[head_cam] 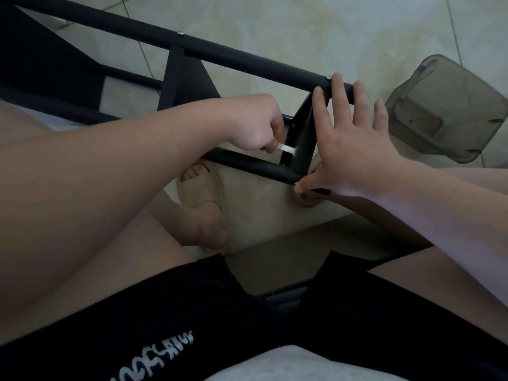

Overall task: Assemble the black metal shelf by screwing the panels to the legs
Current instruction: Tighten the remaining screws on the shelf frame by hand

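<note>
far end of shelf (pixel 82 67) cut off at left edge; tip of silver tool (pixel 287 149) hidden behind panel (pixel 303 144); shorts lettering (pixel 154 356) unreadable.

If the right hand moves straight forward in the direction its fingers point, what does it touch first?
Probably the upper black leg tube: the right hand's fingertips already lie on or just over its end. Depth is unclear; beyond it is only floor.

You see matt black metal on the shelf legs (pixel 247 64). Your wrench (pixel 286 148) is bright metal (smooth), the container (pixel 450 111) smoky translucent plastic.
</note>
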